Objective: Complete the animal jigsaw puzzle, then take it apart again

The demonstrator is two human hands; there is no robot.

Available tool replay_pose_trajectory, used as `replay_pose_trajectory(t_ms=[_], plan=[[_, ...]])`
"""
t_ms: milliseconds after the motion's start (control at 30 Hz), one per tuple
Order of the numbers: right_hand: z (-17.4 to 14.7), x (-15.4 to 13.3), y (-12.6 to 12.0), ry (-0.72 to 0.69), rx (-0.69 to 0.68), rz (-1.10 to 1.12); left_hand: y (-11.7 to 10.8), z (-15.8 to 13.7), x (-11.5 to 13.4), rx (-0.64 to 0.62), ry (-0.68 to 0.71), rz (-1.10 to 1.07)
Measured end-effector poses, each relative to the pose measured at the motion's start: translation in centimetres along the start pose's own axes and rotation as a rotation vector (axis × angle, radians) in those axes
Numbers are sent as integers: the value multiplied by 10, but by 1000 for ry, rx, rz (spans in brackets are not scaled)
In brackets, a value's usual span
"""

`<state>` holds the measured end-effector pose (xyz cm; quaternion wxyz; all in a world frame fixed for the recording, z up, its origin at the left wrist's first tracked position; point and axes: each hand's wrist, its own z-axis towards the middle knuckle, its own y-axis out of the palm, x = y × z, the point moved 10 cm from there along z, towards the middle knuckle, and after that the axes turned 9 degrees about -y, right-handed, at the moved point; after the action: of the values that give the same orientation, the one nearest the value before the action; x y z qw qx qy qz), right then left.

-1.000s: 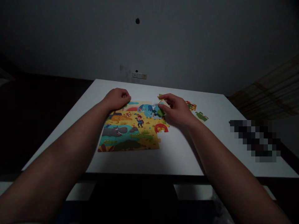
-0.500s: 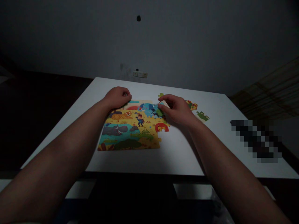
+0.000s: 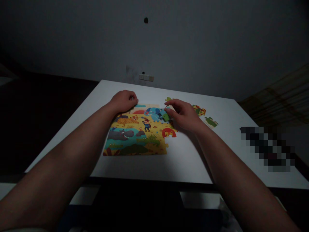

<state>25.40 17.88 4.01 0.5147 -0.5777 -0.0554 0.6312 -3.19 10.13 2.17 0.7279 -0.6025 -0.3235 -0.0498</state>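
Note:
A partly assembled jigsaw puzzle (image 3: 135,132) with cartoon animals lies flat on the white table, a hippo, a leopard and an elephant among them. My left hand (image 3: 124,100) rests at its upper left corner, fingers curled in, with nothing visible in them. At the upper right edge, by the elephant, my right hand (image 3: 184,114) pinches a puzzle piece (image 3: 166,116) with some green on it between thumb and forefinger. The fingers hide part of this piece, and I cannot tell whether it is seated. Below it, a lion's red mane borders the stepped right edge.
Loose puzzle pieces lie beyond my right hand: a green one (image 3: 211,122), a striped one (image 3: 199,110) and a partly hidden one (image 3: 167,99). A dark, pixelated object (image 3: 263,146) lies on the table (image 3: 135,169) at the right. Behind stands a wall with sockets (image 3: 146,77).
The whole view has shifted slightly, so things sit a little farther right. Both hands keep nearly the same pose and place on the puzzle.

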Motion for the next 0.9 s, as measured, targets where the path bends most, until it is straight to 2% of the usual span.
replay_pose_trajectory(t_ms=[400, 900], plan=[[0, -3, 0, -52, 33, 32, 0, 0, 1, -6, -4, 52], [0, -4, 2, -44, 15, 28, 0, -1, 1, -15, -23, 40]])
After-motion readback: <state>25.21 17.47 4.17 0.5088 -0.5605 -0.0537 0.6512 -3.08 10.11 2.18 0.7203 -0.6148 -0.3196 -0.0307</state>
